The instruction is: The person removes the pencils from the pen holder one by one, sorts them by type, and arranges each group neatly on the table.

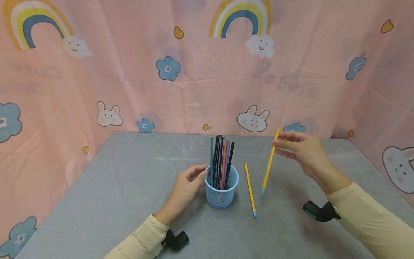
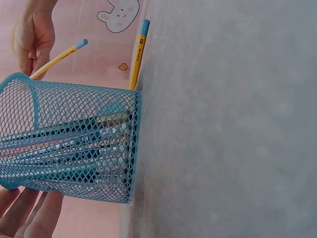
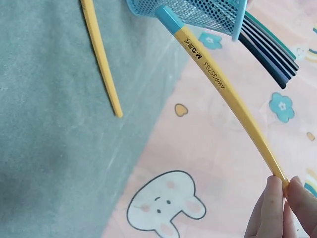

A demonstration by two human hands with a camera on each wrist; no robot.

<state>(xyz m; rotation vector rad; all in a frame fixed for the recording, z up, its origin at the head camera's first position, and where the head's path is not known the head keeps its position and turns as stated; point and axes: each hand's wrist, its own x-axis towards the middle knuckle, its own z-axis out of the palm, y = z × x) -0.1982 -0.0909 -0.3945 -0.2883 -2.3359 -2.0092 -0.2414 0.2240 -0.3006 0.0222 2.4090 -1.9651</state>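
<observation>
The right hand pinches the held pencil between thumb and fingers near one end, the blue end hanging tilted above the table. With so much length unsupported, a loose pinch could let it swing or slip, and its low end might catch the cup's rim.

The left hand's fingers touch the left wall of the blue mesh cup; whether they grip it I cannot tell. Contact on that side alone may let a knock tip the cup.

The cup stands upright, midway between the table's left and right edges, holding green, orange, purple, black and several dark pencils; such a bunch could obstruct another.

Just right of it lies the loose pencil, which a bump might roll toward the right edge.
</observation>
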